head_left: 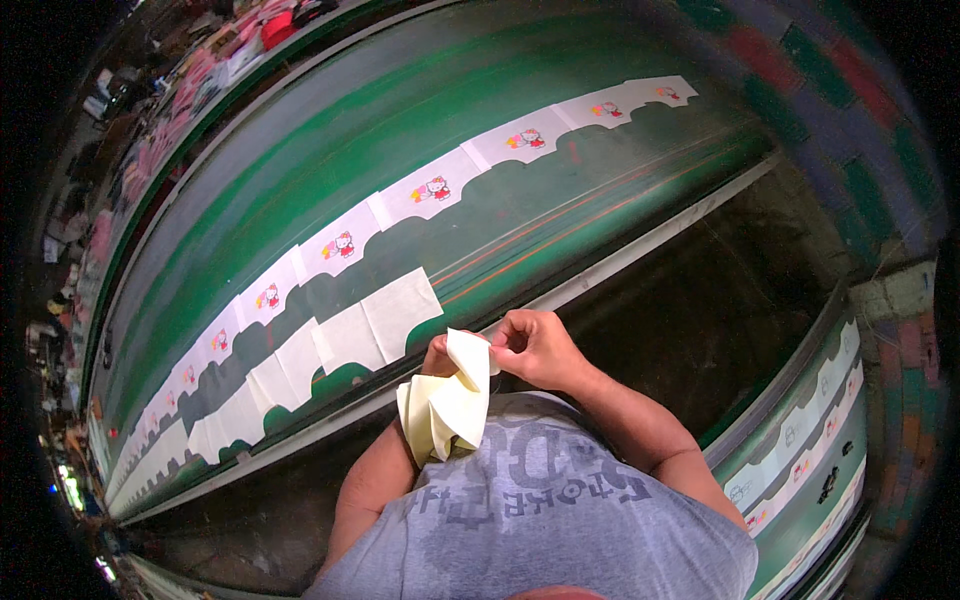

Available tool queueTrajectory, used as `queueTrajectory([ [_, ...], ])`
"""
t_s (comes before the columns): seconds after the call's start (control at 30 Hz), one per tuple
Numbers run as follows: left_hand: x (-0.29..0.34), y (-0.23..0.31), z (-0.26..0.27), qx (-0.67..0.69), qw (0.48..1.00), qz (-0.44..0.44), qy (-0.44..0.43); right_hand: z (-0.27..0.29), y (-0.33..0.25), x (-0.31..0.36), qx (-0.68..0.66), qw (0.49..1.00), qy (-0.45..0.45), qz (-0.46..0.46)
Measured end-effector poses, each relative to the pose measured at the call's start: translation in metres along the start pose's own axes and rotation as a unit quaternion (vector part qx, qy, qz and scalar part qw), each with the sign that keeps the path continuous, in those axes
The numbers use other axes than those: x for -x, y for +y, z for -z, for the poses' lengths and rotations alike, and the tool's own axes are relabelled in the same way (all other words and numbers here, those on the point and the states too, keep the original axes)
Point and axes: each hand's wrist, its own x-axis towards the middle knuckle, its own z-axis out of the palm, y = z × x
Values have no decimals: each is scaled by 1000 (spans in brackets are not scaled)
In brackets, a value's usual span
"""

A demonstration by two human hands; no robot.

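In front of my chest, beside the table's near edge, hangs a bunch of pale yellow fabric pieces [445, 410], folded and drooping. My left hand [437, 357] is closed round its upper part, with most of the fingers hidden behind the cloth. My right hand [543, 350] pinches at the right edge of the same bunch, thumb and forefinger together. Nearest on the table lies a row of plain cream fabric pieces [402, 312] with curved cutouts, laid edge to edge. Beyond it runs a second row of white fabric pieces [432, 190], each printed with a small red and yellow cartoon figure.
The long green table [560, 225] slants from lower left to upper right, with a pale rail [650, 240] along its near edge. Behind me at right, another green table [790, 530] bears printed pieces. Colourful piles [200, 75] lie beyond the far edge. Brick-patterned paving [800, 70] shows at upper right.
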Motion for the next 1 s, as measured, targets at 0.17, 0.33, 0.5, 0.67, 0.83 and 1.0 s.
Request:
queueTrajectory([
  [0.17, -2, -49, 49, -42, 995, -70, 61, -14, 19, -8, -116, 993, -29, 0],
  [0.33, 1, 33, -47, 31, 995, -20, 97, -10, 17, -15, -45, 998, 22, 27],
  [0.5, -18, 41, -41, 89, 991, 54, 88, -3, 28, -35, -65, 996, -32, -44],
  [0.67, -15, 18, 9, -57, 994, -43, 79, -21, 15, -60, -137, 976, -134, -100],
  [0.83, -20, 42, 12, -51, 990, -38, 123, -26, 15, -81, -147, 974, -137, -108],
  [1.0, -7, 70, 20, -109, 982, -33, 150, -49, 23, -102, -173, 961, -187, -110],
])
